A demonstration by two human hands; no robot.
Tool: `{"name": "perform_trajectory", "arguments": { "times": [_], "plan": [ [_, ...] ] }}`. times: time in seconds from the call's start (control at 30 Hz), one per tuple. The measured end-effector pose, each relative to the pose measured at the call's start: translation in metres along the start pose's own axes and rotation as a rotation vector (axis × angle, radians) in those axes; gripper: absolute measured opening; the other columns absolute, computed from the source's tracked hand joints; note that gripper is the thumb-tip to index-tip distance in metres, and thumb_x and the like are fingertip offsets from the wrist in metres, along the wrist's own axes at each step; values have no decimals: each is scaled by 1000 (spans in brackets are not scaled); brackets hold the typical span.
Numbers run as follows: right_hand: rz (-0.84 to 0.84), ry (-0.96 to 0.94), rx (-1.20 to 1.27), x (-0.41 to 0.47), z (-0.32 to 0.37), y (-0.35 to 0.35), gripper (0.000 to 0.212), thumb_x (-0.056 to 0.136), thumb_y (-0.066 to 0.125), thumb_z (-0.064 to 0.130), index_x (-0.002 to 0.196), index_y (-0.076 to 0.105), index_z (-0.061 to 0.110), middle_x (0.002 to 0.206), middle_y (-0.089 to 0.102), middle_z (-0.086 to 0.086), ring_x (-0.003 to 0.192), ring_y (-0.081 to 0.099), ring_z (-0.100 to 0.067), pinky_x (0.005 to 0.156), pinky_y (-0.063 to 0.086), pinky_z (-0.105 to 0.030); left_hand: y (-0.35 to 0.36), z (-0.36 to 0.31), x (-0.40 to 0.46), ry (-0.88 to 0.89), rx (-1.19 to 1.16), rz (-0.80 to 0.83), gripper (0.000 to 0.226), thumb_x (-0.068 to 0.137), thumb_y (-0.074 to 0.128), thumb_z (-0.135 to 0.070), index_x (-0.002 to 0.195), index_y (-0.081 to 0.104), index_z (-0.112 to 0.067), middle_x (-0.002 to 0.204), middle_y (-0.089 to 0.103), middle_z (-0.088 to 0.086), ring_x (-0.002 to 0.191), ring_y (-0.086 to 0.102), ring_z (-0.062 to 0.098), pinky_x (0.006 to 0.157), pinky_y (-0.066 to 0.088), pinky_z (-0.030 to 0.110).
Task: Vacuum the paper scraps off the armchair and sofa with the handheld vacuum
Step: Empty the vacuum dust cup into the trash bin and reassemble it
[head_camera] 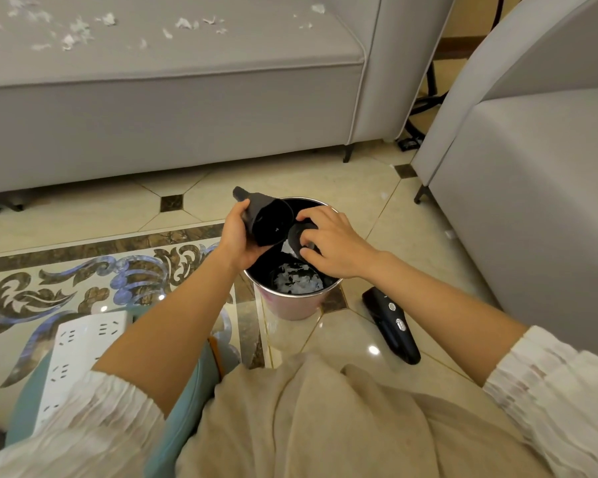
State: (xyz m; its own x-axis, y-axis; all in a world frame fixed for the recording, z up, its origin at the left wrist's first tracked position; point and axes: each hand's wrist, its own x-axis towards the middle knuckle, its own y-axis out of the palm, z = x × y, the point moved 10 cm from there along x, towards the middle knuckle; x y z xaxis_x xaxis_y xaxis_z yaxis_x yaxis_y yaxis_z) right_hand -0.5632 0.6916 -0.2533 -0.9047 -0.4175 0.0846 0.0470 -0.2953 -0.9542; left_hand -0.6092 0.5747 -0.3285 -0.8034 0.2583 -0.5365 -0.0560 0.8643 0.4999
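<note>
My left hand (pixel 237 232) grips the vacuum's black dust cup with its nozzle (pixel 266 219), tipped over a small metal bin (pixel 292 307). My right hand (pixel 328 241) holds a round black filter piece (pixel 299 236) just beside the cup's mouth, above the bin. White paper scraps (pixel 299 282) lie inside the bin. The vacuum's black handle body (pixel 392 324) lies on the floor to the right of the bin. More paper scraps (pixel 80 29) are scattered on the grey sofa seat (pixel 187 56) at the back.
A grey armchair (pixel 532 188) stands at the right. A white power strip (pixel 80 353) rests on a teal stool at lower left. Black cables and a stand base (pixel 418 108) sit between sofa and armchair. The floor is glossy patterned tile.
</note>
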Motion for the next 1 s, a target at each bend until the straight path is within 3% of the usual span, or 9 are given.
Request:
{"name": "perform_trajectory", "arguments": {
  "times": [0.13,0.23,0.33,0.43,0.5,0.6,0.67,1.0],
  "plan": [
    [12,90,73,2,-11,8,22,94,57,27,97,70,11,141,43,-7,135,30,-25,106,26,-43,-14,-17,4,141,85,-68,47,93,57,-34,132,43,-12,126,59,11,104,63,26,67,57,35],
    [52,218,123,-2,-30,19,23,96,55,27,100,70,10,143,40,-6,135,27,-25,106,23,-39,-8,-16,-3,37,-37,30,35,93,48,-40,113,60,-14,113,64,12,104,61,27,75,55,37],
    [68,306,197,-5,-42,26,25,97,53,27,105,70,11,143,39,-4,136,26,-24,107,22,-37,-3,-17,-11,-11,-30,64,35,94,45,-44,107,63,-17,108,64,11,103,60,27,76,55,37],
    [63,368,235,-7,-50,29,26,98,52,28,108,70,12,143,39,-4,136,27,-24,107,22,-35,-4,-20,-5,100,167,-8,43,91,62,-41,124,55,-15,120,64,11,108,63,26,85,56,41],
    [48,415,214,-8,-58,29,27,98,51,28,108,70,12,143,39,-4,135,29,-25,106,25,-36,-12,-33,-4,272,461,-165,70,77,81,-31,134,45,-13,128,59,6,111,60,22,94,53,41],
    [48,488,185,-12,-70,35,30,99,47,25,103,73,11,146,39,-7,135,33,-26,107,32,-37,-4,-45,-12,476,980,-282,95,69,87,-21,144,29,-16,136,48,3,120,50,21,100,48,39],
    [80,514,203,-13,-74,44,32,99,45,24,98,74,11,148,39,-8,136,33,-26,106,35,-37,5,-39,-15,546,1159,-249,98,68,87,-17,144,26,-18,138,49,6,123,51,24,98,48,39],
    [150,515,222,-14,-75,57,31,100,45,24,103,72,9,153,34,-7,137,35,-29,108,35,-40,11,-27,-9,464,1177,-188,103,72,86,-24,149,17,-18,144,44,10,126,50,30,99,47,41]
  ]
}}
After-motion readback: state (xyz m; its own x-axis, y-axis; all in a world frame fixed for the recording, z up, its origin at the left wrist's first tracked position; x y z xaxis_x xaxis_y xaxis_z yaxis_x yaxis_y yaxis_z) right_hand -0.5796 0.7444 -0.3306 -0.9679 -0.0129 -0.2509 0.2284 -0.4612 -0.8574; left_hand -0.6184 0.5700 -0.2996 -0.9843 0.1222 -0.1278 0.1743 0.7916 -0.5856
